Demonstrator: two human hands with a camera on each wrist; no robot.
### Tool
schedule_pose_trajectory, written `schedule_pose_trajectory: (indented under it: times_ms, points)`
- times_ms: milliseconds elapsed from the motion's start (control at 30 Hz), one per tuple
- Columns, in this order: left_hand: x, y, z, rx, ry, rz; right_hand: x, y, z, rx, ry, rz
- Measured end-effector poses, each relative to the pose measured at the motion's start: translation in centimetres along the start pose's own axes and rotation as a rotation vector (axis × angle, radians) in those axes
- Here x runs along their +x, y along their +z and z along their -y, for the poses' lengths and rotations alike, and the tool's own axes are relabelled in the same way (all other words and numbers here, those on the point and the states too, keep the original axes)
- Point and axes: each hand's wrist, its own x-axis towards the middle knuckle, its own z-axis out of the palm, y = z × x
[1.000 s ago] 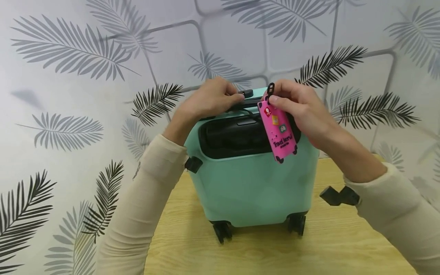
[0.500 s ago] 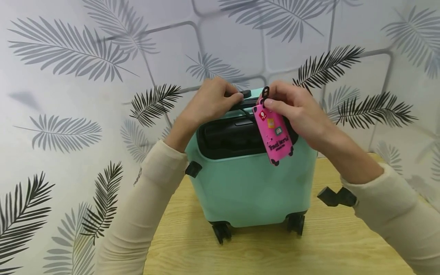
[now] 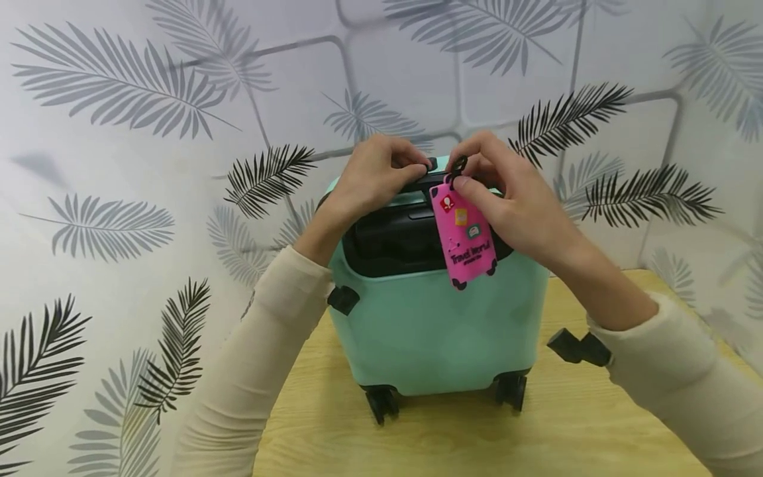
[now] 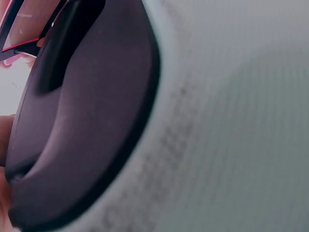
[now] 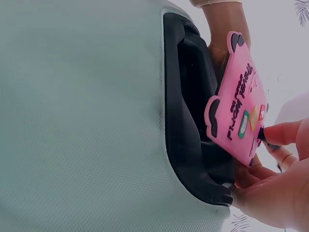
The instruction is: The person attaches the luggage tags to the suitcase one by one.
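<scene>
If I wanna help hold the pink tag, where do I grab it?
Probably its loose bottom end, coming from below and in front, thumb on the picture side. The pink tag is flat and hangs down in front of the suitcase, and the right hand pinches the black strap at its top.

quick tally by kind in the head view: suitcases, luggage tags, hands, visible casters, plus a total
Mint green suitcase: 1
Pink luggage tag: 1
Hands: 2 (left hand, right hand)
Visible casters: 2 (left caster, right caster)
Total: 6
</scene>
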Motion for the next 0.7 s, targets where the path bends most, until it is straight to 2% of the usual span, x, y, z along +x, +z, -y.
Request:
schedule_pose_trajectory:
  times_ms: [333,533,700]
  points:
    - [-0.3,0.1,0.0,0.004,0.017,-0.015,-0.3,0.8,0.3,-0.042,-0.037,0.004]
    - [-0.7,0.0,-0.1,-0.005,0.020,-0.024,0.0,1.7,0.0,-0.134,-0.111,0.004]
    - [-0.9,0.0,0.0,-0.020,0.047,-0.050,0.2,2.2,-0.1,-0.158,-0.144,0.000]
